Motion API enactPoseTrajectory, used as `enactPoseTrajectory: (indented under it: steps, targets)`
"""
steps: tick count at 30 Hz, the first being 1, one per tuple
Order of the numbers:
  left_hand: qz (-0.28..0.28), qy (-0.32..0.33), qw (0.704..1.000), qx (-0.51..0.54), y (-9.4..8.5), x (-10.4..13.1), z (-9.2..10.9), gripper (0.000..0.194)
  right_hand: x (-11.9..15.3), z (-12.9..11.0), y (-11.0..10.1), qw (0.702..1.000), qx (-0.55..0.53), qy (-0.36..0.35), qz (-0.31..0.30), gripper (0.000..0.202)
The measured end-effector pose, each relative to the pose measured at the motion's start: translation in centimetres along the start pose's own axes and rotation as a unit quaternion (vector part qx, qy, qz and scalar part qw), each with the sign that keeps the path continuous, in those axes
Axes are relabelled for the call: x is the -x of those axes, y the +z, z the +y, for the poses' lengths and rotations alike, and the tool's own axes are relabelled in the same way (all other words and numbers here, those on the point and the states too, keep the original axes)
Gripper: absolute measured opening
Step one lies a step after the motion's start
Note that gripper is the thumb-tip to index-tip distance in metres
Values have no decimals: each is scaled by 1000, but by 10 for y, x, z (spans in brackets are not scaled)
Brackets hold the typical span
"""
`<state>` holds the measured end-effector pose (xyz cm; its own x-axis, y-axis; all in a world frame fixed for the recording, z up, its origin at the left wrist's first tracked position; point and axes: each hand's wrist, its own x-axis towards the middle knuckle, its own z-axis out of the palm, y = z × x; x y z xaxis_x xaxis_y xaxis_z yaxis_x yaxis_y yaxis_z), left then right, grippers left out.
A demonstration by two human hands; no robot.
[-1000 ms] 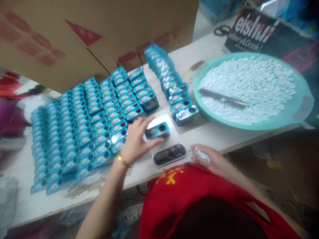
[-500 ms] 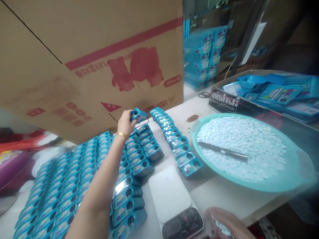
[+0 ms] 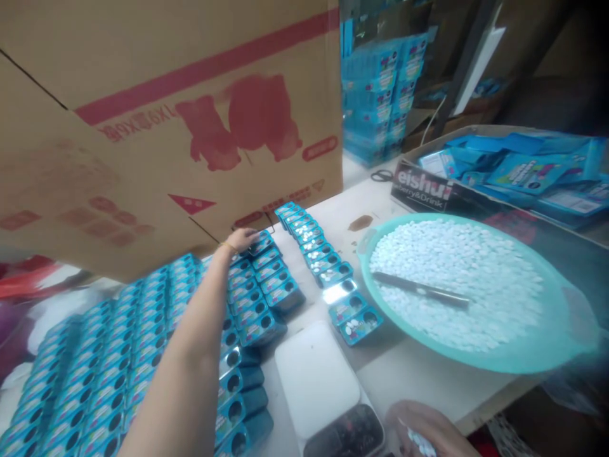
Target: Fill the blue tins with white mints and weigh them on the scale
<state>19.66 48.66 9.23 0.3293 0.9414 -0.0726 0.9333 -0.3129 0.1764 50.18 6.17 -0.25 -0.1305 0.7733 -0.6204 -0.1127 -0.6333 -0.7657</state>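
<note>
My left hand (image 3: 242,240) is at the far end of a row, its fingers closed on a small blue box (image 3: 262,242) with a dark round hole in its top. The box now sits level with the others beside it, and my fingertips are partly hidden. Several rows of matching blue boxes (image 3: 143,336) fill the left of the table. At the bottom edge my right hand (image 3: 428,422) is curled around some white tablets (image 3: 421,442), beside a white digital scale (image 3: 316,368) with a dark panel.
A turquoise basin (image 3: 404,336) full of white tablets stands at right, a dark flat bar (image 3: 421,289) lying across them. Left of it runs a line of boxes (image 3: 323,261) with tablets on top. A large carton (image 3: 143,51) blocks the back; scissors (image 3: 382,176) lie near a black-sided box (image 3: 421,190).
My left hand has lowered the blue box from above the rows down to the far end of one row. My right hand stays low with the tablets. The view has shifted slightly.
</note>
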Motion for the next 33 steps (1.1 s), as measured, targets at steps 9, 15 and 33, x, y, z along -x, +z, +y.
enactPoseTrajectory:
  steps: [9, 15, 33]
  targets:
    - [39, 380, 924, -2, 22, 172, 187, 34, -1, 15, 8, 987, -157, 32, -30, 33]
    - [33, 277, 955, -100, 85, 217, 244, 16, 7, 13, 10, 985, -166, 17, -44, 29]
    - [-49, 181, 977, -98, 14, 297, 186, 15, 11, 18, 4, 985, -162, -23, -62, 29]
